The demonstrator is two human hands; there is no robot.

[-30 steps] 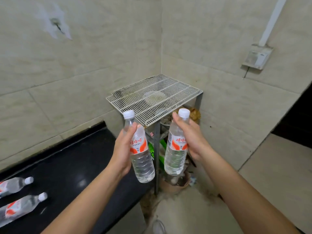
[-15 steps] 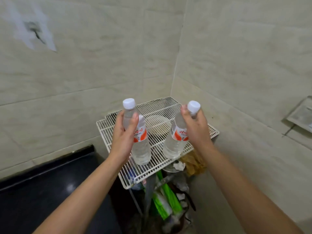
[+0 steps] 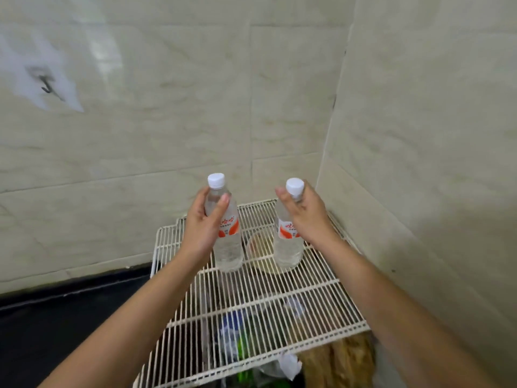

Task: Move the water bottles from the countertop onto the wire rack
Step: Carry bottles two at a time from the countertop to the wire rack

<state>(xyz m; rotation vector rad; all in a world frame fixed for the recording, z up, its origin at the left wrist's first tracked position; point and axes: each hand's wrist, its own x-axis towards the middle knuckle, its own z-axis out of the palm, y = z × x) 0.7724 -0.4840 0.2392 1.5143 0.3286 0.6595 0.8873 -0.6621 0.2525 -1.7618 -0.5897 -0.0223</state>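
**Two full bottles upright on the far half of the rack**

The left hand (image 3: 202,228) wraps the shoulder and label of the left bottle (image 3: 226,228); the right hand (image 3: 305,217) is curled round the neck and shoulder of the right bottle (image 3: 288,236). Both bottles stand upright with their bases at the wire rack (image 3: 279,301), near the far corner of the walls; whether they bear on it fully cannot be told. Filled nearly to the top, they look fairly heavy, with thin, smooth, yielding walls. The shoulder is probably the firmest hold, and narrow bases could rock on the wires
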